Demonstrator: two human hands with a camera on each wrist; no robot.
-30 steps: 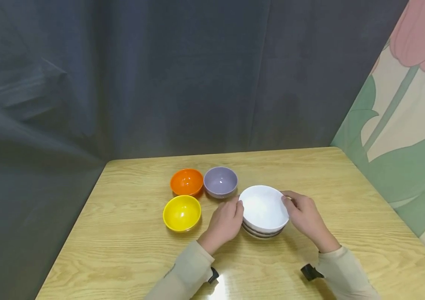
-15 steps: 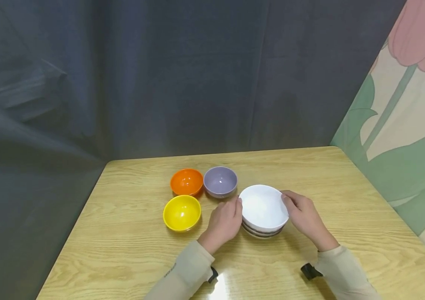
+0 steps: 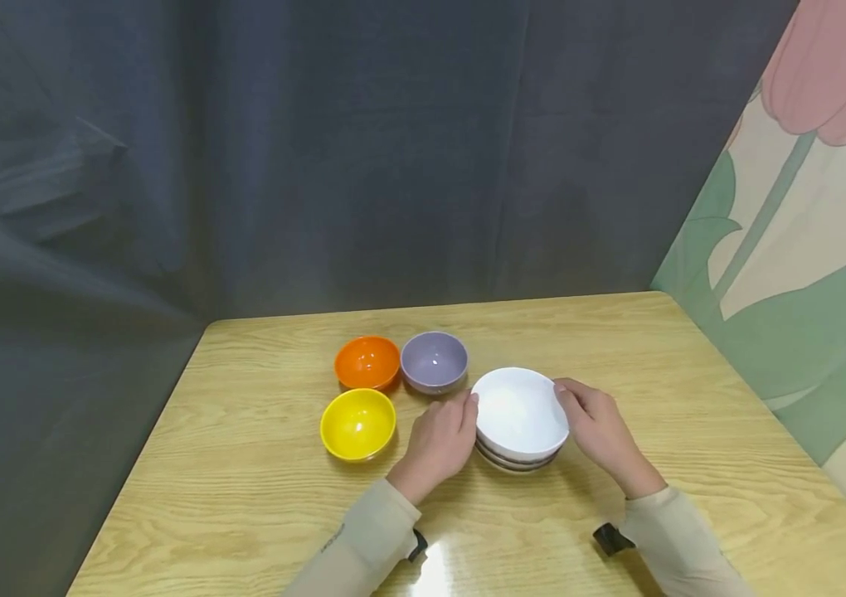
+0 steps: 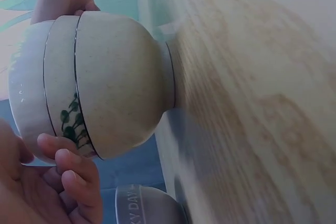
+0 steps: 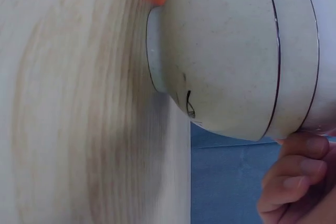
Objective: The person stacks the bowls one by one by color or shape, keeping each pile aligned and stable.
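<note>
1. Tabletop [image 3: 244, 497]: white bowl [image 3: 520, 410] atop stack [image 4: 115, 77]; purple bowl [image 3: 434, 362] at ten o'clock.
2. Left grip [image 3: 441, 438] at nine, right grip [image 3: 602, 424] at two, closed, pinching white bowl.
3. Unmoved this past second; handling seems paused.

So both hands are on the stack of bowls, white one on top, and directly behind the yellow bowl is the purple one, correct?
Not quite. The head view shows the orange bowl directly behind the yellow bowl; the purple bowl is beside the orange one. The rest holds: left hand and right hand on the stack of bowls, white bowl on top.
</note>
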